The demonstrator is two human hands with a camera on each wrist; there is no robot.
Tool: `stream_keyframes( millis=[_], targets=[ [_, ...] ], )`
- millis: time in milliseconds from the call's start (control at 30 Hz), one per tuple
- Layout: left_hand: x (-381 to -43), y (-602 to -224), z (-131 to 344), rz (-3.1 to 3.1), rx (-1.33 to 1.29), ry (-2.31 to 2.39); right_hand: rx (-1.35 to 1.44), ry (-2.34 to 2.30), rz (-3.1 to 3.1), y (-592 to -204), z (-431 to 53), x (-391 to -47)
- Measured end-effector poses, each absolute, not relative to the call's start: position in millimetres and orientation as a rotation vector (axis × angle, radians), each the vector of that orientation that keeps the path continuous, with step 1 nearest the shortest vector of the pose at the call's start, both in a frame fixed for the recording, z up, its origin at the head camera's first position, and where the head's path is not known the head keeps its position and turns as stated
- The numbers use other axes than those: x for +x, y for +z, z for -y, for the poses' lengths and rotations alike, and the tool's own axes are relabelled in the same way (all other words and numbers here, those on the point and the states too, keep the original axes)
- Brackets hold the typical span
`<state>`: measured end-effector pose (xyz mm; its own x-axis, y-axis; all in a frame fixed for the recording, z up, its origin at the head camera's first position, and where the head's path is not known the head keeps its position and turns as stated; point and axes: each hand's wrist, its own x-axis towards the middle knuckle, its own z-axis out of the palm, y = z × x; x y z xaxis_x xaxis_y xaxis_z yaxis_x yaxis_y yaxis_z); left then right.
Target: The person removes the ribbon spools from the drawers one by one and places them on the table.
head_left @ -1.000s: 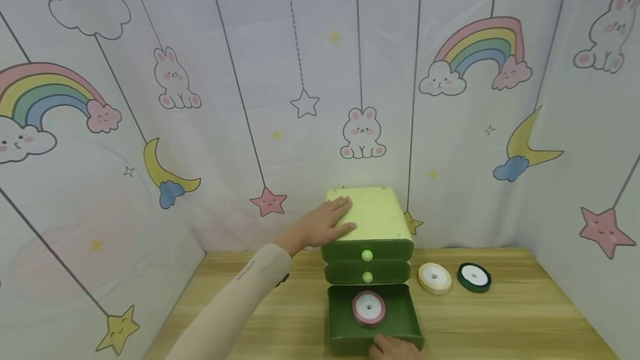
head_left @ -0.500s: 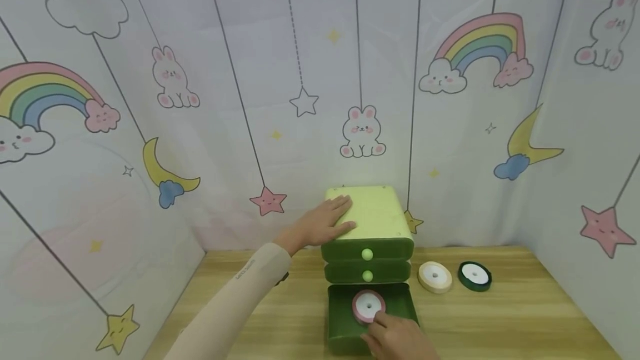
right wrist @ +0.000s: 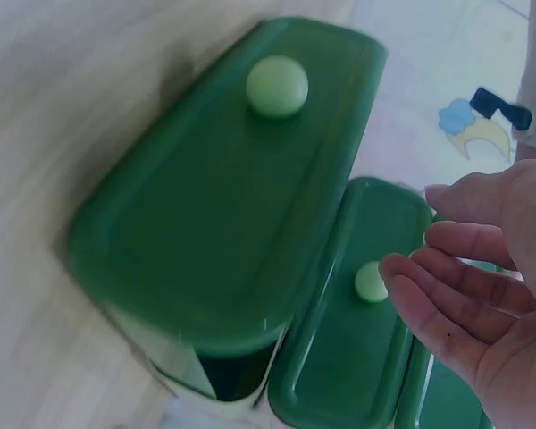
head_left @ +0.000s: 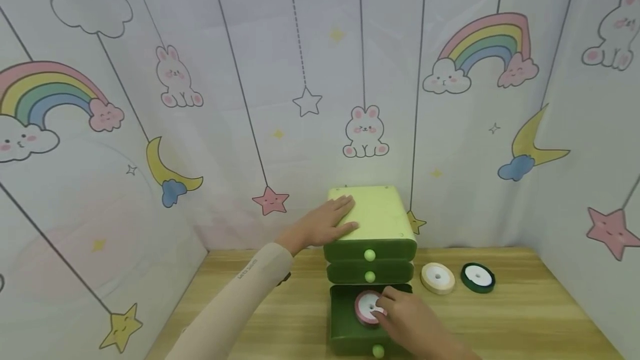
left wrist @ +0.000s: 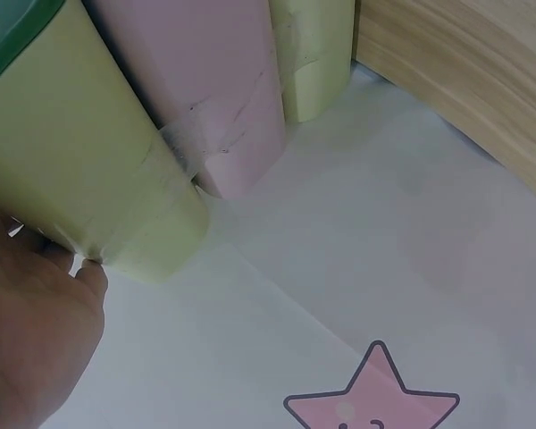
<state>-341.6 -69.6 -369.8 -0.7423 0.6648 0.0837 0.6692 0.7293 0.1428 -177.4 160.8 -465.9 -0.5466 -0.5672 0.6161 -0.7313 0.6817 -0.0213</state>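
Observation:
A small drawer cabinet [head_left: 377, 213] with a pale yellow-green top stands on the table, its bottom green drawer [head_left: 342, 332] pulled out. My left hand [head_left: 322, 225] lies with straight fingers on the left part of the top. Inside the drawer is a spool of pink ribbon [head_left: 366, 300] with a white centre. My right hand [head_left: 412, 318] is over the drawer, thumb and fingertips at the spool's right side and overlapping it. In the right wrist view its fingers are loosely bent with nothing between them, and the drawer front with its round knob [right wrist: 277, 87] shows close by.
Right of the cabinet, a cream ribbon spool [head_left: 438, 277] and a dark green ribbon spool [head_left: 478, 276] lie flat on the wooden table [head_left: 520, 315]. Two upper drawers, with front knobs [head_left: 369, 255], are pushed in. A printed curtain [head_left: 300, 154] hangs behind and at both sides.
My right hand has moved from the drawer's front edge up and inward to the pink spool, uncovering the drawer's knob. The left hand has stayed on the cabinet top.

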Motion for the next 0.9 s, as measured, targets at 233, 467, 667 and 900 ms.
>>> stream_keyframes(
  millis=[233,467,667,900],
  targets=[
    [-342,-371,69,2.902,-1.112,-0.258,1.041,0.381,2.477,-457,-170,-189],
    [-341,-369,68,2.905,-1.105,-0.258,1.148,0.414,2.616,-452,-172,-205],
    [-341,-369,68,2.9,-1.106,-0.251,1.284,0.391,2.779,-453,-169,-217],
    [-341,-370,68,2.901,-1.103,-0.244,1.431,0.328,2.844,-461,-159,-229]
  ],
)
